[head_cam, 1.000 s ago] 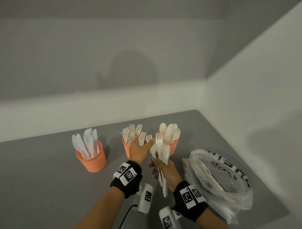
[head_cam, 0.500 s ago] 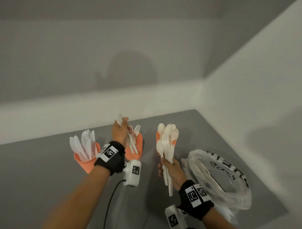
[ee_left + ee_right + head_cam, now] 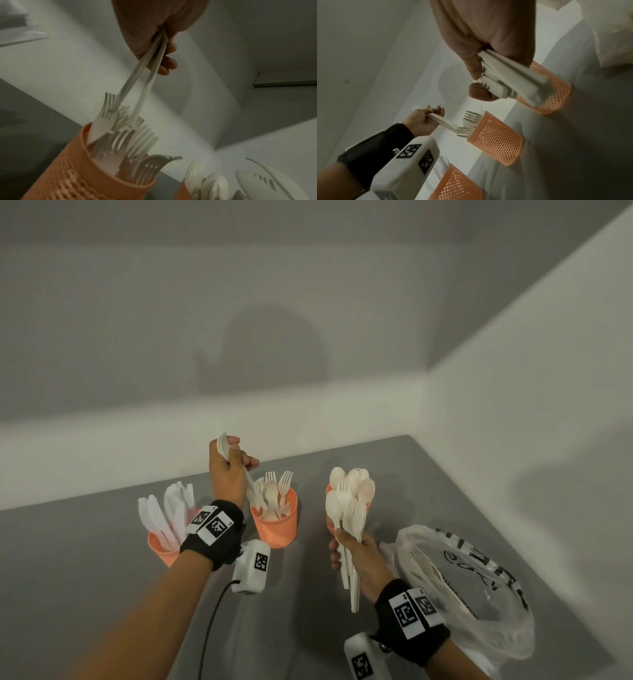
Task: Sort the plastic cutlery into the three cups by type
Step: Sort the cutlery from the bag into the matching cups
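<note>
Plastic bag [image 3: 479, 587] — right of cups [image 3: 274, 525]

Left hand [image 3: 228, 474] raised, wrist bent, fingers [image 3: 169, 63] curled in a grip; right hand [image 3: 356, 556] lower, forearm angled inward, fingers closed in a fist

Looking like a staged recording booth, not a home or kitchen. Plain white walls [image 3: 308, 285] are meeting in a bare corner behind the hands, with a flat grey tabletop [image 3: 85, 559] running under them. Black wristbands [image 3: 214, 534] carrying square coded markers are sitting on both wrists, and white camera pods [image 3: 251, 568] with the same markers are hanging below, one trailing a black cable [image 3: 209, 621].
</note>
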{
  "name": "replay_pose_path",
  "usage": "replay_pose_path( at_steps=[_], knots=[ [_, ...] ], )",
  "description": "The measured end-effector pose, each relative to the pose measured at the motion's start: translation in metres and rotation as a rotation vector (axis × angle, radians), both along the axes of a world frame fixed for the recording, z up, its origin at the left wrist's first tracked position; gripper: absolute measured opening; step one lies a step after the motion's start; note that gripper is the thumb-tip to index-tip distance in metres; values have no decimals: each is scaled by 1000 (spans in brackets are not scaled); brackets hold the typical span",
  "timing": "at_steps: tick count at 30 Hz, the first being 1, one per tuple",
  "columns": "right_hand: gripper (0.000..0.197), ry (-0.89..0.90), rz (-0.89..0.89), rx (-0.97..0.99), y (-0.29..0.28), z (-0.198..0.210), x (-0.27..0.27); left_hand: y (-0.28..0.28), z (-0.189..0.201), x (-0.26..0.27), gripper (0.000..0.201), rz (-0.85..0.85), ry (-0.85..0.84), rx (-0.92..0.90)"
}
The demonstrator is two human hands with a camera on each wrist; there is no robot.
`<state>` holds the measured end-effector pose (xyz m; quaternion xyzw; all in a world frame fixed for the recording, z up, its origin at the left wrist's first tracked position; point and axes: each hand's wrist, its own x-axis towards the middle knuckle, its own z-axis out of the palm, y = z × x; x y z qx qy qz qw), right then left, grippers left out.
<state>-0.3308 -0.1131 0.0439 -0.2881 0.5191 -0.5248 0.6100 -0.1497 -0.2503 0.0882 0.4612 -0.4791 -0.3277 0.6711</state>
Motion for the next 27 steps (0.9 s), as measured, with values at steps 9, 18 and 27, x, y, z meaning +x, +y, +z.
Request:
replay_pose_path(
  at_steps=[9,18,27],
  knots=[
    [10,9,-20,-4,0,0,-1,2,-5,-3,24,8,-41,-39],
    [17,-73,19,2,-1,-1,0,14,-34,-13,23,-63,-391,107],
    [19,-90,60,-5,1,-1,3,27,-59,-1,72,-65,-1123,287]
  ],
)
